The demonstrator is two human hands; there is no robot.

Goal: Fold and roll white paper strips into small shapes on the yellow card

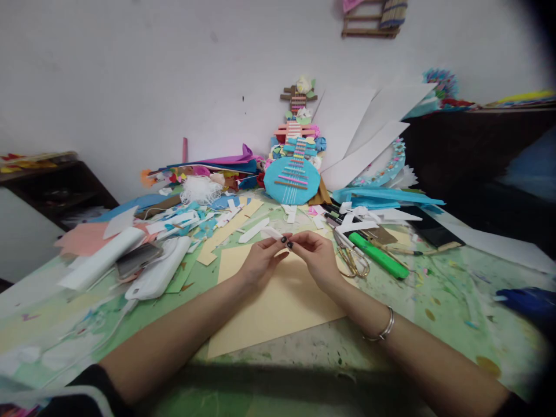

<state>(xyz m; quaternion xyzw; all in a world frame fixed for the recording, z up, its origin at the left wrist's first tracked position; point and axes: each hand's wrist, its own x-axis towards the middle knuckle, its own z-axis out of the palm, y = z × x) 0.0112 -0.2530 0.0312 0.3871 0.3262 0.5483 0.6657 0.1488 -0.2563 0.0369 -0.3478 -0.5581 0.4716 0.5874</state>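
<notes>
My left hand [260, 259] and my right hand [317, 255] meet above a cream sheet of paper [278, 313]. Thumbs and fingertips of both are pinched together on a small white paper piece [271, 232], whose end sticks out behind the left fingers. The part between the fingertips is mostly hidden. Another white paper strip [254, 230] lies just beyond the left hand. Beside the right hand rest gold-handled scissors [354, 263] and a green utility knife [377, 255].
A blue paper lute [292, 180] leans against the wall behind. At left are a white power strip [163, 269], a phone [138, 259] and paper scraps [197, 220]. On the right lie a black phone-like slab [434, 227] and blue folded paper [386, 198].
</notes>
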